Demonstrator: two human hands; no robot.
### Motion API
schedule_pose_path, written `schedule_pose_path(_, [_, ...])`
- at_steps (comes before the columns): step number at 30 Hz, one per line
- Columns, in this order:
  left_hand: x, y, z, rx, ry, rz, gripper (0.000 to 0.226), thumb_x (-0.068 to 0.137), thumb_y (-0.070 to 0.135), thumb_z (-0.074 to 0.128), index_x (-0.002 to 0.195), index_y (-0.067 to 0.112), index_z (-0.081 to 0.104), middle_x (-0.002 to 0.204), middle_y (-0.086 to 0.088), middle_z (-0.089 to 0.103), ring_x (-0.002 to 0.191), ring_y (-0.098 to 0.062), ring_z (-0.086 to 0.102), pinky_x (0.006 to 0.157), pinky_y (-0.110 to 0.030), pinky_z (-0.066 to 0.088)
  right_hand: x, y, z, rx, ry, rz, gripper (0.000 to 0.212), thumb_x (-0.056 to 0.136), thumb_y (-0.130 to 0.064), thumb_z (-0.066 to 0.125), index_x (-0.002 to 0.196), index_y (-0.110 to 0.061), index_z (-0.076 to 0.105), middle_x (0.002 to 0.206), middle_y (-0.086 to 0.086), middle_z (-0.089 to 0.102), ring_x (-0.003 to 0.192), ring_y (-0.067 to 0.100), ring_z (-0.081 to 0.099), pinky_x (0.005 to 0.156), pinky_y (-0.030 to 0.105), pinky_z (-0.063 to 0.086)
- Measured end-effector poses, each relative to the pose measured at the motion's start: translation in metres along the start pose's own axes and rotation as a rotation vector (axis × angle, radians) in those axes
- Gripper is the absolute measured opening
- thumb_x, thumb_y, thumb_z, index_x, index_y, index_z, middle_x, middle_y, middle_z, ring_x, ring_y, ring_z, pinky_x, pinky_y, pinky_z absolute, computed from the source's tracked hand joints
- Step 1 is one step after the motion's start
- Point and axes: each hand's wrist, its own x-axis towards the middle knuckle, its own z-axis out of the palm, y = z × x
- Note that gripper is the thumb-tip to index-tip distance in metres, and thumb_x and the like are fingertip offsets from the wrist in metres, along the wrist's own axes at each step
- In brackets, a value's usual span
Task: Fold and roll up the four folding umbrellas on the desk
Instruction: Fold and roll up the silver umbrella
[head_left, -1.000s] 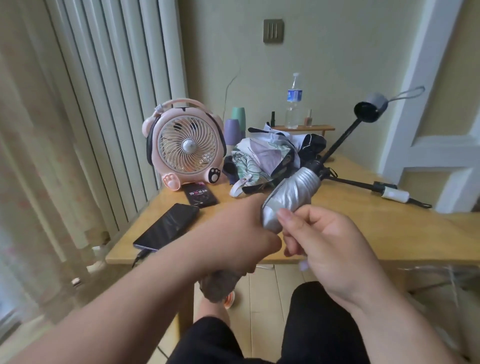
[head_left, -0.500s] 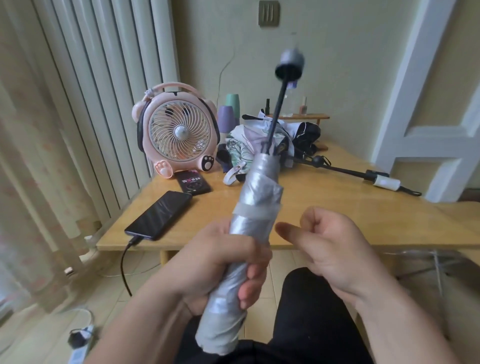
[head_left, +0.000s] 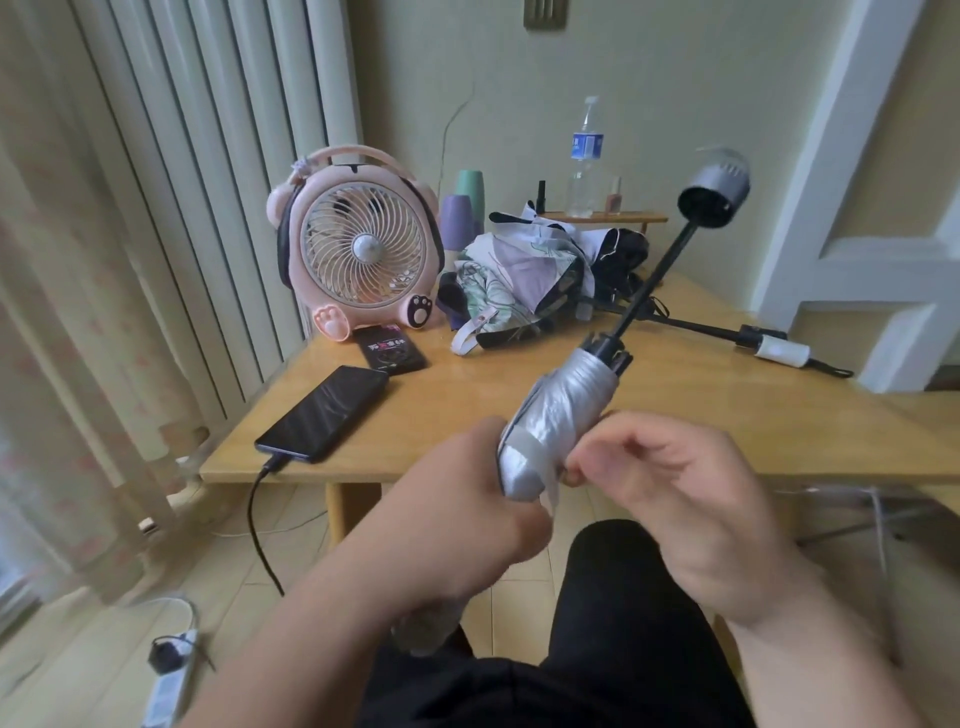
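Observation:
A silver folding umbrella (head_left: 558, 410) is rolled tight, its black shaft and grey handle (head_left: 716, 193) pointing up to the right above the desk (head_left: 675, 415). My left hand (head_left: 467, 504) grips the rolled canopy from the left near its lower end. My right hand (head_left: 670, 483) pinches the canopy's edge or strap on the right side. A heap of unfolded umbrellas (head_left: 535, 280), patterned pale and black, lies at the back of the desk. One of them has its black shaft and white handle (head_left: 779, 351) stretched out to the right.
A pink desk fan (head_left: 358, 244) stands back left, two cups (head_left: 462, 213) behind it. A black phone (head_left: 327, 408) with a cable and a small dark card (head_left: 392, 349) lie on the left. A water bottle (head_left: 584, 156) stands on a small shelf. A power strip (head_left: 166, 670) is on the floor.
The umbrella has swung from near upright to leaning right. My right hand, free half a second ago, has closed in and now pinches the canopy.

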Motion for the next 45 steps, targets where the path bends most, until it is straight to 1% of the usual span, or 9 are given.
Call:
schedule_pose_path(5, [0.001,-0.001,-0.002,0.082,0.033,0.028,0.021,0.081,0.042,0.063,0.093,0.028,0.053,0.080,0.005,0.066,0.071,-0.013,0.064,0.064,-0.036,0.056,-0.003,-0.003,0.019,-0.160,0.015,0.123,0.029,0.076,-0.048,0.082,0.077,-0.020,0.075,0.076,0.000,0.073,0.074,0.022,0.067,0.070,0.036,0.055])
schedule_pose_path(9, [0.001,0.002,-0.008,0.033,0.022,0.055,0.018,0.081,0.033,0.065,0.093,0.024,0.055,0.076,0.004,0.065,0.065,-0.012,0.063,0.059,-0.034,0.055,0.000,0.009,0.019,0.048,0.001,0.233,0.034,0.068,-0.046,0.089,0.080,-0.017,0.075,0.076,0.005,0.073,0.070,0.021,0.064,0.070,0.044,0.056])
schedule_pose_path(15, [0.004,0.000,-0.005,-0.272,-0.191,-0.023,0.021,0.071,0.014,0.062,0.088,0.007,0.055,0.062,-0.013,0.062,0.046,-0.028,0.060,0.047,-0.037,0.051,0.001,0.022,0.015,0.354,-0.060,0.279,0.049,0.055,-0.056,0.093,0.069,-0.013,0.075,0.065,0.004,0.064,0.061,0.012,0.057,0.060,0.020,0.046])
schedule_pose_path(20, [0.006,-0.012,0.002,-0.855,-0.588,-0.131,0.013,0.074,0.002,0.056,0.061,0.003,0.052,0.048,-0.013,0.049,0.036,-0.021,0.045,0.043,-0.024,0.042,0.007,0.026,0.013,0.380,-0.028,0.228,0.045,0.056,-0.058,0.092,0.065,-0.019,0.073,0.081,0.009,0.071,0.084,0.020,0.065,0.081,0.030,0.051])
schedule_pose_path(25, [0.007,-0.020,0.011,-1.233,-0.881,-0.168,0.011,0.078,0.002,0.057,0.088,0.005,0.053,0.062,-0.011,0.051,0.042,-0.016,0.055,0.044,-0.022,0.048,0.004,0.023,0.014,0.413,-0.057,0.186,0.035,0.071,-0.042,0.089,0.065,-0.013,0.070,0.077,0.028,0.069,0.112,0.048,0.066,0.099,0.069,0.044])
schedule_pose_path(31, [0.007,-0.016,0.028,-0.062,0.024,-0.096,0.026,0.083,0.025,0.072,0.096,0.029,0.049,0.077,0.002,0.067,0.066,-0.020,0.067,0.063,-0.042,0.059,0.011,0.020,0.018,0.001,0.230,0.104,0.033,0.079,-0.044,0.083,0.071,-0.013,0.073,0.072,0.010,0.072,0.072,0.020,0.066,0.072,0.036,0.052])
schedule_pose_path(33, [0.004,-0.015,0.034,-0.007,0.217,0.025,0.028,0.084,0.025,0.068,0.096,0.035,0.045,0.077,0.007,0.063,0.067,-0.011,0.062,0.061,-0.037,0.054,0.013,0.014,0.019,-0.067,0.227,0.084,0.026,0.081,-0.040,0.076,0.074,-0.016,0.074,0.073,0.000,0.074,0.072,0.016,0.068,0.073,0.033,0.055])
schedule_pose_path(38, [0.002,-0.016,0.031,-0.252,0.196,0.011,0.043,0.084,0.020,0.071,0.106,0.047,0.046,0.079,0.011,0.067,0.052,-0.011,0.063,0.045,-0.030,0.046,0.016,0.008,0.012,-0.217,0.102,0.071,0.019,0.089,-0.031,0.073,0.073,-0.020,0.074,0.065,-0.011,0.068,0.061,0.000,0.057,0.061,0.015,0.043])
schedule_pose_path(45, [0.004,-0.024,0.024,-0.640,-0.122,-0.023,0.055,0.076,0.011,0.089,0.118,0.029,0.059,0.081,-0.007,0.067,0.054,-0.026,0.059,0.049,-0.038,0.052,0.014,0.010,0.002,-0.148,0.037,0.170,0.036,0.084,-0.052,0.069,0.078,-0.017,0.075,0.081,0.011,0.074,0.083,0.034,0.069,0.081,0.055,0.055])
